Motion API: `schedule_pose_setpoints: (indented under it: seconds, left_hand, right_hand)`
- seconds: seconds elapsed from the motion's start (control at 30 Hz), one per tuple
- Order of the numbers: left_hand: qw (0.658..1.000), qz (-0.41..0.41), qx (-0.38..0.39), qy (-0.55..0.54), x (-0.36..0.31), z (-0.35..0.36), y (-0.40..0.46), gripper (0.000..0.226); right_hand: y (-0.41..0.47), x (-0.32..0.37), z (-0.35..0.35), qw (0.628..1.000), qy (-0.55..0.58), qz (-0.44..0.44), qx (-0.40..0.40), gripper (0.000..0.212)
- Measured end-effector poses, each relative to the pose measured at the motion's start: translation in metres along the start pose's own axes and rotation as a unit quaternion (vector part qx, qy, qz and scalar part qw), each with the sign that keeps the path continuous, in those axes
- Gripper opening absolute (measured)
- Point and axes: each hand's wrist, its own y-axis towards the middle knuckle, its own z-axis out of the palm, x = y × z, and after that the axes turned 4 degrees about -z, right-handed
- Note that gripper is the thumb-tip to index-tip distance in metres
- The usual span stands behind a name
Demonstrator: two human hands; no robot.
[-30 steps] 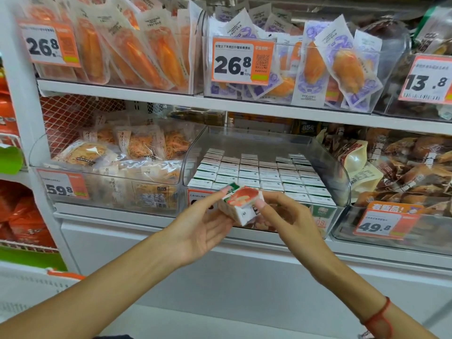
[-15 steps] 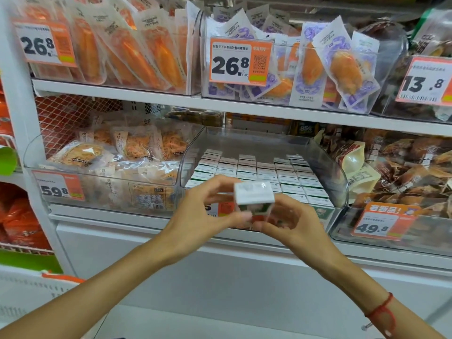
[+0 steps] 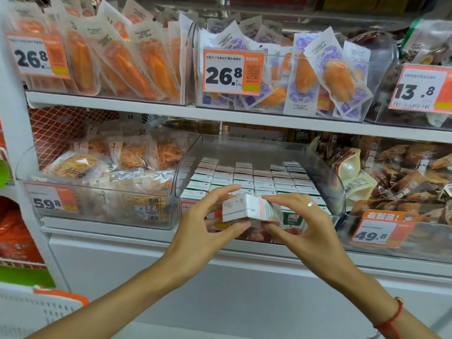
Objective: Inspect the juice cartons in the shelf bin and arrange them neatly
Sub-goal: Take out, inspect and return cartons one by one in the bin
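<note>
— Two hands hold one small juice carton [image 3: 247, 208]. Who holds what?

— The left hand [image 3: 203, 231] pinches its left end, thumb under and fingers on top. The right hand [image 3: 303, 221] pinches the right end the same way. The box lies tipped on its side, up in the air between them.

— What is just behind the box?

— The clear shelf bin [image 3: 325, 172]. Its front wall is right behind the fingers. Rows of juice cartons [image 3: 254, 179] stand inside, tops up, packed close.

— And farther out?

— Left of the grip sits a bin of snack bags [image 3: 102, 162]. Right of it hangs a price tag [image 3: 381, 228]. Above is another shelf [image 3: 220, 116].
</note>
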Motion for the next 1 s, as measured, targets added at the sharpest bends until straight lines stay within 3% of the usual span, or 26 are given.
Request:
schedule_pose_setpoints:
  seconds: [0.1, 0.2, 0.33, 0.43, 0.6, 0.83, 1.0]
  left_hand:
    - [1.000, 0.016, 0.002, 0.006, -0.005, 0.004, 0.007, 0.045]
    - [0.999, 0.013, -0.044, 0.011, -0.006, 0.009, 0.025, 0.043]
    - [0.994, 0.019, -0.097, 0.055, 0.005, 0.019, 0.068, 0.040]
    - [0.991, 0.008, -0.107, 0.078, 0.018, 0.034, 0.110, 0.044]
    - [0.980, 0.002, -0.116, 0.160, 0.040, 0.061, 0.178, 0.045]
    - [0.936, 0.026, -0.032, 0.351, 0.056, 0.068, 0.223, 0.048]
    - [0.887, -0.031, 0.108, 0.449, 0.043, 0.064, 0.242, 0.054]
  right_hand:
    - [0.003, -0.010, -0.003, 1.000, -0.018, -0.005, 0.003, 0.048]
    - [0.010, -0.029, -0.012, 0.999, -0.035, 0.034, -0.003, 0.047]
    - [0.005, -0.065, -0.025, 0.975, -0.204, 0.076, 0.051, 0.048]
    - [-0.001, -0.078, -0.018, 0.950, -0.305, 0.040, 0.046, 0.047]
    - [-0.002, -0.085, -0.014, 0.947, -0.321, 0.001, 0.014, 0.042]
    - [-0.003, -0.089, -0.014, 0.947, -0.321, -0.002, -0.002, 0.042]
    - [-0.004, -0.091, -0.011, 0.944, -0.331, 0.006, 0.002, 0.044]
